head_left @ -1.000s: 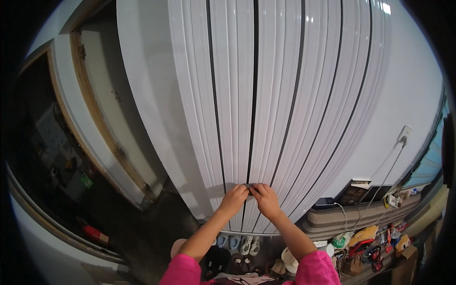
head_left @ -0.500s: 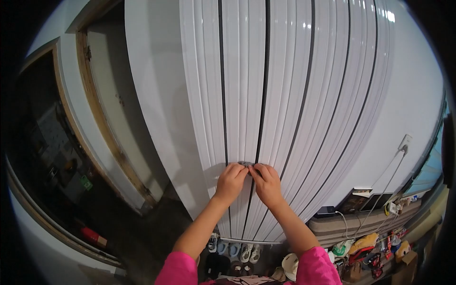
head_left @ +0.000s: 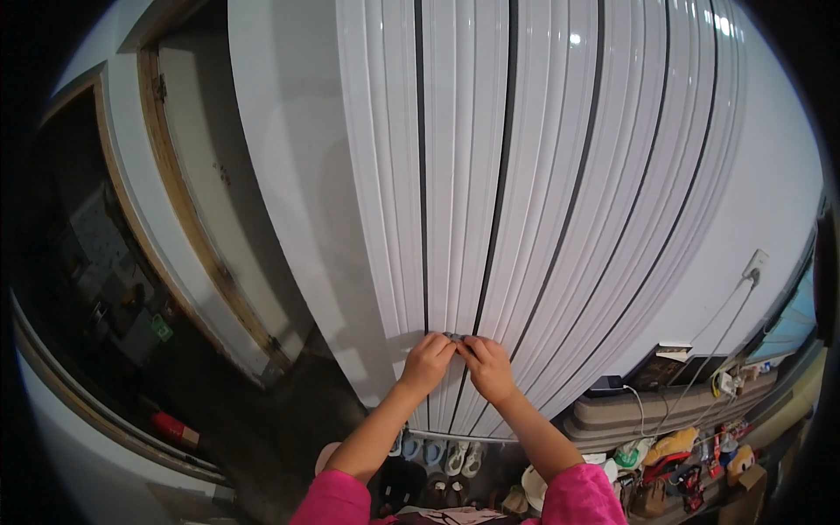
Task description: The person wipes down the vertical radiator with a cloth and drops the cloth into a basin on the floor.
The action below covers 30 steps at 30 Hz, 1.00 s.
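Both of my hands are in front of a tall white ribbed panel [head_left: 542,175] with dark vertical grooves. My left hand [head_left: 427,363] is closed, thumb and fingers pinched on the left end of a small grey piece [head_left: 454,338]. From the other side my right hand [head_left: 488,366] pinches the same piece, its fingertips almost meeting the left ones. The grey piece lies over or close against the panel's lower part; whether it touches cannot be seen. My fingers hide most of it, and its kind does not show.
Several shoes [head_left: 457,457] stand on the floor below the panel. At the right are a striped cushioned seat [head_left: 595,418], a plugged-in cable [head_left: 731,317] and a heap of mixed items [head_left: 669,448]. A door [head_left: 199,149] and a dark doorway [head_left: 87,227] are at the left.
Both hands have moved lower along the panel with the grey piece still between them. The panel's grooves sit a little further right in view.
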### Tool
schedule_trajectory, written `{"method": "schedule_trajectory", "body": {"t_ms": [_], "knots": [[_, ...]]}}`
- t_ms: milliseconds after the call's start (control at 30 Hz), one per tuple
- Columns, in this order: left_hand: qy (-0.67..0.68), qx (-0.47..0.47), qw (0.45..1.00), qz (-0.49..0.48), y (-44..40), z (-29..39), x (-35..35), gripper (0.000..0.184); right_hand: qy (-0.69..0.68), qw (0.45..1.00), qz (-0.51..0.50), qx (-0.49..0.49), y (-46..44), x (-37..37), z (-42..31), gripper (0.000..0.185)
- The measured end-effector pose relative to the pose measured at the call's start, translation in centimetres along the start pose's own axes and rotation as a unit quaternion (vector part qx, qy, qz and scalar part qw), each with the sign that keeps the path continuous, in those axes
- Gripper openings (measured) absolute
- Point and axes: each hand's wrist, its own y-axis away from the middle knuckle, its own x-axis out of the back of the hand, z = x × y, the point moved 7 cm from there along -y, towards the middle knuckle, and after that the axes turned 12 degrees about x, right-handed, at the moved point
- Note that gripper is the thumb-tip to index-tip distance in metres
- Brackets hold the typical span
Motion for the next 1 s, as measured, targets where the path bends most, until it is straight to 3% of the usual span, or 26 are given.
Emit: {"method": "schedule_trajectory", "body": {"t_ms": [200,333,500,733,1000], "knots": [[-0.039,0.019,0.995,-0.093,1.9,-0.8,-0.3,0.009,-0.025,0.998,-0.062,-0.016,0.7,-1.6,-0.8,0.033],[-0.032,-0.001,0.999,-0.03,-1.0,0.8,3.5,0.012,-0.012,0.998,-0.053,0.019,-3.0,1.5,-0.4,0.032],[-0.009,-0.014,0.994,0.112,-7.2,2.5,8.5,0.014,0.072,0.991,0.095,0.056,-10.1,7.0,0.2,0.036],[-0.007,-0.022,0.996,0.092,-5.9,0.0,5.8,0.015,0.042,0.995,0.088,0.028,-8.1,3.0,0.4,0.04],[-0.001,0.01,0.999,0.036,-1.6,-2.1,3.2,0.01,0.062,0.998,0.02,0.014,-3.5,-0.8,-1.0,0.032]]}}
